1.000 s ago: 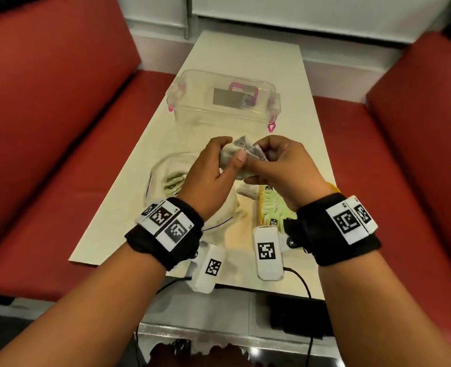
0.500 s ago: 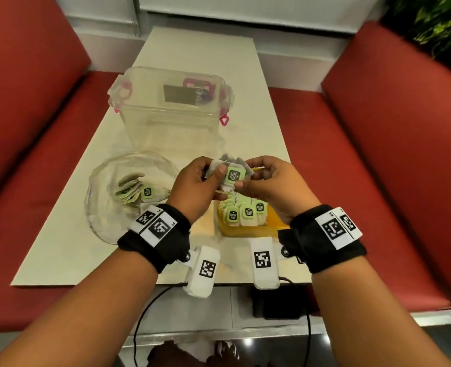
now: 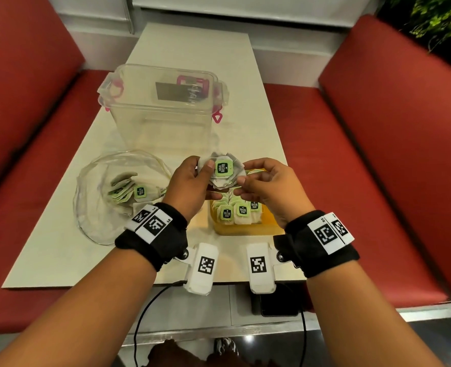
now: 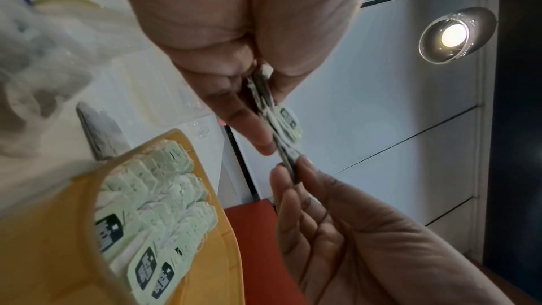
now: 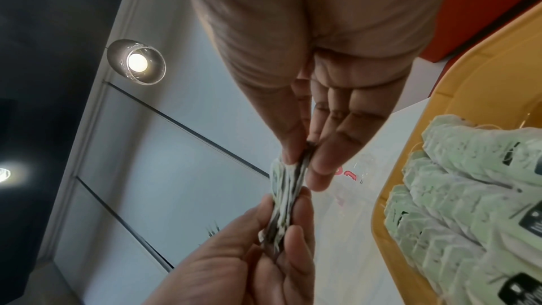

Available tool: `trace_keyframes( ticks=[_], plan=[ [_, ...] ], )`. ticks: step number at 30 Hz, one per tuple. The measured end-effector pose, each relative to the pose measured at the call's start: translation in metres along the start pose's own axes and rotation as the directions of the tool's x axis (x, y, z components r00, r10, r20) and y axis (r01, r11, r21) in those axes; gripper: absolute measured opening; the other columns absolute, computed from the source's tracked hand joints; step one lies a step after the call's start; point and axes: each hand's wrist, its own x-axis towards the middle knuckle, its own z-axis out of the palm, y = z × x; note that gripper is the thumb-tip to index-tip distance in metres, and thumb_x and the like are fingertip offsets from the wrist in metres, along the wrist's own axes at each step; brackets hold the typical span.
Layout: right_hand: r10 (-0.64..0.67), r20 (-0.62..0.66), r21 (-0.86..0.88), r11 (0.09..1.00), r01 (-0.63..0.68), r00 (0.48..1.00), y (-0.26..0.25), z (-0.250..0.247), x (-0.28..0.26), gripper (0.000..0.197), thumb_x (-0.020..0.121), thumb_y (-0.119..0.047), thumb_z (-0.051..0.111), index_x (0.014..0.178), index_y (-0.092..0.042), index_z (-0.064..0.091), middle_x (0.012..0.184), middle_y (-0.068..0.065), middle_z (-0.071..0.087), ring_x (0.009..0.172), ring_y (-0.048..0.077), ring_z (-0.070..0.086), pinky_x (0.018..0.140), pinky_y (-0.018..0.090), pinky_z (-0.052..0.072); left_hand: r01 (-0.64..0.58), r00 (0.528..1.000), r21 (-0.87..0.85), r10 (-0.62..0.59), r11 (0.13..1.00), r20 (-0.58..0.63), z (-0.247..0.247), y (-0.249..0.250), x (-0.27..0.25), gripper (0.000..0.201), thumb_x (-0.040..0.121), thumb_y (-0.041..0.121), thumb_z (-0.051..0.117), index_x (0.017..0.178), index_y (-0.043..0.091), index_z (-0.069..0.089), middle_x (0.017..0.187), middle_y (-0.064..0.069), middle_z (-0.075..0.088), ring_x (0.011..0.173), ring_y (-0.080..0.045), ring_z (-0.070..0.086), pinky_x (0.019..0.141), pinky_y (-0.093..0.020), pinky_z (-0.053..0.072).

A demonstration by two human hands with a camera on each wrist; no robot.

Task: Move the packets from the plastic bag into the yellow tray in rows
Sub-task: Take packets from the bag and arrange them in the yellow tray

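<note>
Both hands hold one fanned stack of tea packets with a green label on top, just above the far end of the yellow tray. My left hand pinches the stack's left side, thumb on top. My right hand pinches its right edge. The tray holds rows of packets. More packets lie in the clear plastic bag to the left. In the left wrist view the left fingers clamp the stack; in the right wrist view the right fingertips clamp it.
A clear plastic box with pink latches stands beyond the hands on the cream table. Red bench seats flank the table. The tray sits near the table's front right corner, and a black cable hangs below the front edge.
The stack has turned so its green label faces up, and it has fanned out. Both hands have shifted from above the bag's edge to above the tray.
</note>
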Motion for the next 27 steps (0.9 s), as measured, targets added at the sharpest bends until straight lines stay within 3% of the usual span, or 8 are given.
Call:
trace_keyframes(
  ticks=[7, 10, 13, 15, 18, 21, 24, 27],
  plan=[
    [0.004, 0.037, -0.013, 1.000, -0.004, 0.999, 0.003, 0.003, 0.002, 0.018, 0.086, 0.002, 0.064, 0.104, -0.001, 0.060, 0.084, 0.018, 0.065, 0.063, 0.015, 0.068, 0.059, 0.021, 0.055, 0.044, 0.998, -0.024, -0.045, 0.999, -0.043, -0.004, -0.002, 0.000, 0.016, 0.101, 0.024, 0.048, 0.098, 0.009, 0.052, 0.105, -0.020, 0.066, 0.067, -0.020, 0.066, 0.053, -0.023, 0.053],
    [0.002, 0.037, 0.008, 1.000, -0.002, 0.999, 0.005, 0.004, 0.003, 0.016, 0.088, 0.004, 0.061, 0.104, -0.002, 0.059, 0.081, 0.014, 0.066, 0.063, 0.015, 0.068, 0.060, 0.022, 0.056, 0.019, 0.995, -0.039, -0.023, 0.999, -0.101, -0.007, -0.001, 0.000, 0.010, 0.100, 0.020, 0.048, 0.104, 0.010, 0.049, 0.110, -0.021, 0.065, 0.076, -0.022, 0.067, 0.056, -0.024, 0.056],
    [0.017, 0.015, 0.086, 0.996, -0.019, 1.000, 0.006, 0.003, 0.005, 0.025, 0.089, 0.007, 0.058, 0.113, 0.001, 0.055, 0.084, 0.017, 0.064, 0.064, 0.020, 0.068, 0.062, 0.024, 0.058, -0.041, 0.988, -0.046, 0.033, 0.998, -0.154, -0.016, -0.001, 0.001, 0.027, 0.100, 0.010, 0.046, 0.121, 0.025, 0.038, 0.110, -0.018, 0.063, 0.088, -0.030, 0.069, 0.069, -0.041, 0.061],
    [0.024, -0.003, 0.136, 0.990, -0.023, 1.000, 0.006, 0.003, 0.006, 0.026, 0.089, 0.009, 0.056, 0.114, 0.002, 0.054, 0.091, 0.022, 0.062, 0.065, 0.022, 0.068, 0.064, 0.026, 0.059, -0.091, 0.988, 0.046, 0.096, 0.995, -0.119, -0.022, 0.000, 0.000, 0.037, 0.100, 0.009, 0.042, 0.124, 0.036, 0.035, 0.109, -0.011, 0.063, 0.087, -0.030, 0.069, 0.071, -0.042, 0.060],
    [0.020, -0.010, 0.151, 0.988, -0.018, 1.000, 0.004, 0.005, 0.006, 0.016, 0.088, 0.009, 0.057, 0.101, 0.000, 0.055, 0.096, 0.026, 0.064, 0.070, 0.026, 0.068, 0.068, 0.029, 0.059, -0.154, 0.982, 0.227, 0.174, 0.962, -0.071, -0.023, 0.002, -0.003, 0.027, 0.100, 0.004, 0.035, 0.110, 0.028, 0.044, 0.107, 0.005, 0.062, 0.077, -0.018, 0.066, 0.059, -0.028, 0.056],
    [0.004, -0.018, 0.162, 0.987, -0.001, 1.000, -0.001, 0.007, 0.008, 0.016, 0.086, 0.010, 0.059, 0.088, -0.005, 0.052, 0.093, 0.026, 0.065, 0.074, 0.031, 0.067, 0.070, 0.032, 0.058, -0.152, 0.986, 0.341, 0.167, 0.928, -0.015, -0.022, -0.001, -0.005, 0.030, 0.097, 0.001, 0.037, 0.088, 0.023, 0.056, 0.099, 0.005, 0.064, 0.072, -0.015, 0.058, 0.059, -0.030, 0.053],
    [0.002, -0.006, 0.178, 0.984, -0.001, 1.000, -0.003, 0.009, 0.011, 0.019, 0.087, 0.009, 0.059, 0.086, -0.007, 0.050, 0.088, 0.021, 0.066, 0.075, 0.030, 0.068, 0.070, 0.033, 0.058, -0.100, 0.995, 0.340, 0.088, 0.935, 0.051, -0.022, -0.003, -0.007, 0.018, 0.097, 0.005, 0.048, 0.097, 0.013, 0.065, 0.093, -0.001, 0.066, 0.056, -0.002, 0.057, 0.055, -0.022, 0.052],
    [-0.008, -0.020, 0.113, 0.994, 0.010, 1.000, 0.000, 0.013, 0.011, 0.019, 0.085, 0.004, 0.064, 0.084, -0.012, 0.052, 0.083, 0.013, 0.066, 0.074, 0.026, 0.067, 0.064, 0.028, 0.055, -0.100, 0.993, 0.289, 0.074, 0.952, 0.097, -0.021, 0.001, -0.011, 0.015, 0.094, 0.015, 0.061, 0.105, 0.007, 0.067, 0.093, -0.005, 0.069, 0.047, -0.002, 0.054, 0.053, -0.020, 0.051]
  ],
)
